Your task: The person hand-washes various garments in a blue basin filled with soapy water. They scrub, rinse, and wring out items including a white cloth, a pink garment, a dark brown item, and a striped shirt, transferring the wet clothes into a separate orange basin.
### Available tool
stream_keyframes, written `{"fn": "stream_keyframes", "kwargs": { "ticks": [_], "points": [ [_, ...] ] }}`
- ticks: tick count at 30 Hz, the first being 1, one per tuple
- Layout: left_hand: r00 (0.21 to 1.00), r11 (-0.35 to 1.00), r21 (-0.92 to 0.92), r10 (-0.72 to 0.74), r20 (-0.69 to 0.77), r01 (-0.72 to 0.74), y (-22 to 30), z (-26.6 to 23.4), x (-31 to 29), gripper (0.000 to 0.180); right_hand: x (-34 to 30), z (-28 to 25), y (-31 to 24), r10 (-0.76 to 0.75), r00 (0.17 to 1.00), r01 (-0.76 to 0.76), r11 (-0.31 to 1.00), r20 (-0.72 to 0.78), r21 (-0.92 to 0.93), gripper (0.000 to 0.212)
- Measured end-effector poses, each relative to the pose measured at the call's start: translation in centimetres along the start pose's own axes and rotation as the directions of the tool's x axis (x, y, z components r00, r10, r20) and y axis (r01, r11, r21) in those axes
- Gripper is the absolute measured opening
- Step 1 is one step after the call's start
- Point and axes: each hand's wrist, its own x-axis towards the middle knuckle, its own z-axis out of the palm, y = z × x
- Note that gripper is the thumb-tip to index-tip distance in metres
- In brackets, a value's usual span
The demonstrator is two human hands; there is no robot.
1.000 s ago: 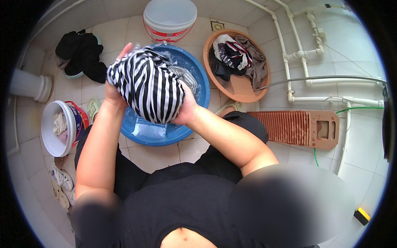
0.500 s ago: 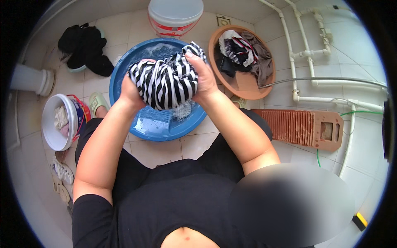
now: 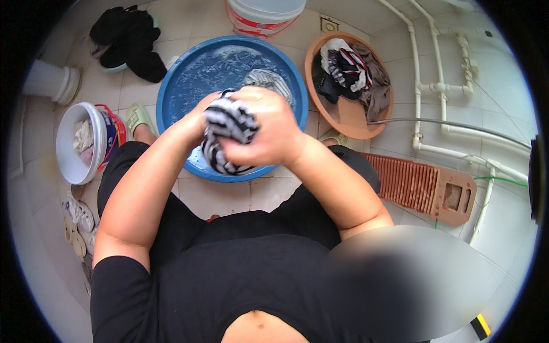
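A black-and-white striped garment [image 3: 231, 120] is bunched up between my hands, above the near side of a blue basin [image 3: 162, 108] of water. My right hand [image 3: 273, 127] is closed round it from the right, slightly smeared by motion. On the other side my left hand [image 3: 197, 121] grips the bundle, its fingers mostly hidden by the cloth. A light striped cloth [image 3: 269, 83] lies in the water at the basin's right side, partly behind my right hand.
Right of the basin stands an orange tub [image 3: 311, 63] of clothes. A ribbed brown washboard [image 3: 409, 183] lies by my right knee. Left are a white bucket [image 3: 64, 140] with cloth and dark clothes [image 3: 128, 43]; another bucket [image 3: 266, 26] stands beyond. Pipes [image 3: 417, 86] run along the right wall.
My hands have drawn closer together, and the striped garment is squeezed into a smaller bundle. My right hand has turned over it. The view has shifted, so the basin appears slightly higher.
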Motion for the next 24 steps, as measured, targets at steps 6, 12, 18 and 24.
{"fn": "stream_keyframes", "kwargs": {
  "ticks": [6, 12, 18, 24],
  "points": [
    [0.951, 0.936, -0.293, -0.252, -0.181, 0.192, -1.7, 0.4, 0.8, 0.022, -2.5, -0.1, 1.9, 0.283, 0.959, -0.279, 0.953, 0.013, -0.120, 0.019],
    [0.911, 0.773, -0.604, -0.370, -0.180, 0.195, 1.7, 0.8, 1.6, 0.042, -4.4, -4.2, 8.7, 0.915, 0.304, -0.229, -0.200, 0.265, 0.953, 0.029],
    [0.988, 0.958, 0.257, -0.100, -0.121, 0.129, 5.3, 1.5, 0.8, 0.080, -6.1, -16.4, 10.6, 0.981, 0.030, -0.081, 0.192, -0.190, 0.978, 0.040],
    [0.988, 0.966, 0.244, -0.052, -0.145, 0.087, 3.7, 2.1, 2.7, 0.059, -9.1, -31.6, 12.0, 0.869, -0.209, -0.082, 0.441, -0.448, 0.894, 0.033]
  ]
}}
